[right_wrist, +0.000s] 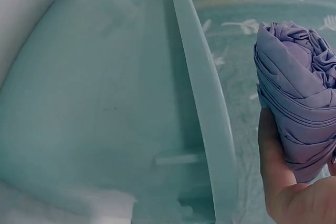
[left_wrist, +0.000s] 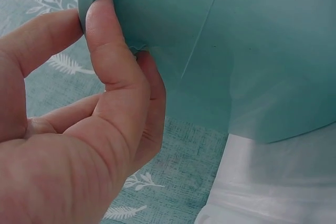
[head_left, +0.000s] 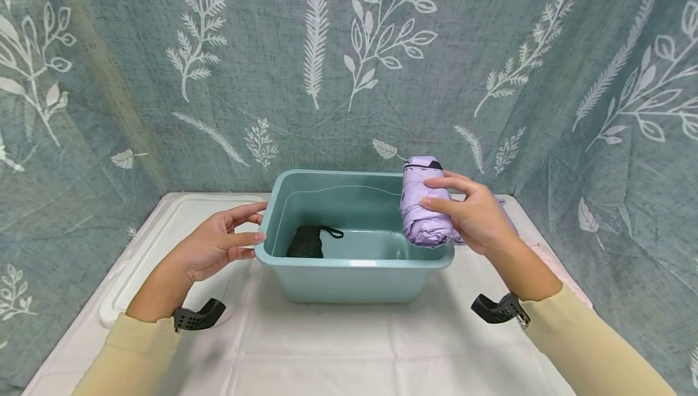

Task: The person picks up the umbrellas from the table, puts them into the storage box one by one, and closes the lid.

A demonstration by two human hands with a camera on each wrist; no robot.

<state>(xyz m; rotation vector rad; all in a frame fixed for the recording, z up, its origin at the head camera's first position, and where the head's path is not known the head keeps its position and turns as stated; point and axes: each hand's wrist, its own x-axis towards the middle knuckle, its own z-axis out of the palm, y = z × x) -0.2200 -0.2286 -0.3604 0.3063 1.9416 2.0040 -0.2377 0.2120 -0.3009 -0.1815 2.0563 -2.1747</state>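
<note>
Left hand (head_left: 220, 241) and right hand (head_left: 471, 214) reach out from pale yellow sleeves (head_left: 128, 350), a black strap (head_left: 199, 316) at each wrist, over the white cloth (head_left: 322, 347). With thumb and bent fingers, the left grips the end of the rim of a blue-green bin (head_left: 354, 263). The right has a rolled purple bundle (head_left: 425, 208) between thumb and fingers, parted about as wide as the roll is thick, and holds it roughly upright at the bin's right end; whether it touches the rim I can't tell from here.

It looks light and soft, thin smooth cloth wound in folds, a dark band near its top. I'd guess it could slip or loosen if pinched by one fold, so a grip round the middle seems best; nothing about it looks fragile.

Inside the bin, toward the left, lies a small black pouch (head_left: 306, 243) with a cord loop. A white lid-like panel (head_left: 185, 217) lies beyond the left hand, more purple material (head_left: 508, 215) behind the right, and past everything hangs a grey-green curtain (head_left: 262, 51) printed with white leaves.
</note>
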